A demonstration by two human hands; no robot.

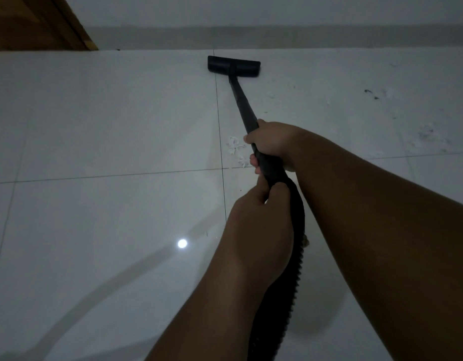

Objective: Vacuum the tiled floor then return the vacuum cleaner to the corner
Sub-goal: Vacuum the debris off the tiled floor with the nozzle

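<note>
A black vacuum wand (240, 100) slants up from my hands to a flat black floor head (234, 64), which rests on the pale tiled floor (107, 126) close to the far wall. My right hand (272, 142) is shut around the wand's upper part. Just below it, my left hand (261, 214) grips the handle where the ribbed black hose (295, 256) begins. The hose runs down between my forearms and out of the bottom of the frame. The vacuum body is out of sight.
White scraps (235, 149) lie on the tiles left of my right hand, with more specks and dark bits (371, 93) to the right. A wooden door or frame (40, 22) stands at the top left. A grey skirting (303, 37) lines the far wall.
</note>
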